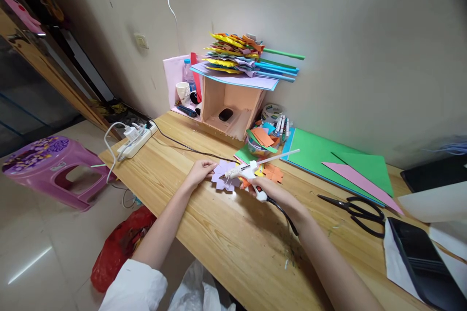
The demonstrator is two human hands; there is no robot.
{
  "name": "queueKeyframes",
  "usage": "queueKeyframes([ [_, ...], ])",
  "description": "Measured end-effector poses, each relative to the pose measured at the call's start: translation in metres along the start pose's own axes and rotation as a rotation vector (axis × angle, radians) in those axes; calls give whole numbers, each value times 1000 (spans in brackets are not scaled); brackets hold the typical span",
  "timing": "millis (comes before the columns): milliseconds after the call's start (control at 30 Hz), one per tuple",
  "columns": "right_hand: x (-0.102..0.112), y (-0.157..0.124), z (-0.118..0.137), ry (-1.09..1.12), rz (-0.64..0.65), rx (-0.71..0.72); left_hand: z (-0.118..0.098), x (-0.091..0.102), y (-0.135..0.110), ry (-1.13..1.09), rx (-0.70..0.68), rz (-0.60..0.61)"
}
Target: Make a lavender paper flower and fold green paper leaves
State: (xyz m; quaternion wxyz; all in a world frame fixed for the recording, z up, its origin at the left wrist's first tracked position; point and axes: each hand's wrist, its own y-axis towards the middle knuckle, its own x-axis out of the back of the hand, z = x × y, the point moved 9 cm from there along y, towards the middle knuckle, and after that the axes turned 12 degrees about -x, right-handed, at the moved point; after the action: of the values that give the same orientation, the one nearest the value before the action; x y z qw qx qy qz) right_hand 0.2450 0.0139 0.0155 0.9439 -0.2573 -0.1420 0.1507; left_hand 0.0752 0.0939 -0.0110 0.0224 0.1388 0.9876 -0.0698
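In my right hand (263, 189) is a white hot glue gun (248, 170), its fingers wrapped round the handle by the orange trigger. A glue stick (288, 153) juts from the gun's back end. The nozzle points left over a light purple paper flower (220, 181) lying on the table. My left hand (202, 173) pinches the flower's left edge between its fingertips. An orange paper flower (273, 173) lies just right of the gun, with a bit of yellow paper beside it. The nozzle's tip is too small to tell whether it touches the purple paper.
Behind stands an open cardboard box (231, 99) topped with stacked paper flowers (233, 53). A bowl of paper scraps (260, 142), green sheets (310, 148), black scissors (355, 208) and a phone (425, 257) lie rightward. At left are a power strip (136, 142) and a pink stool (58, 170).
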Motion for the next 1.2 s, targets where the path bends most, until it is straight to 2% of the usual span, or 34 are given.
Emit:
queueKeyframes([
  [200,18,3,3,101,-179,15,1,-2,2,-5,-15,32],
  [367,14,2,5,88,-140,23,3,-3,3,-1,-33,42],
  [600,22,2,4,123,-207,5,4,-2,5,3,-50,23],
  [767,13,-2,8,47,-124,4,6,-3,6,-5,-50,22],
  [1000,28,5,-2,191,-232,13,8,-4,5,13,-43,31],
  [1200,24,4,3,127,-203,14,8,-3,6,26,-47,22],
])
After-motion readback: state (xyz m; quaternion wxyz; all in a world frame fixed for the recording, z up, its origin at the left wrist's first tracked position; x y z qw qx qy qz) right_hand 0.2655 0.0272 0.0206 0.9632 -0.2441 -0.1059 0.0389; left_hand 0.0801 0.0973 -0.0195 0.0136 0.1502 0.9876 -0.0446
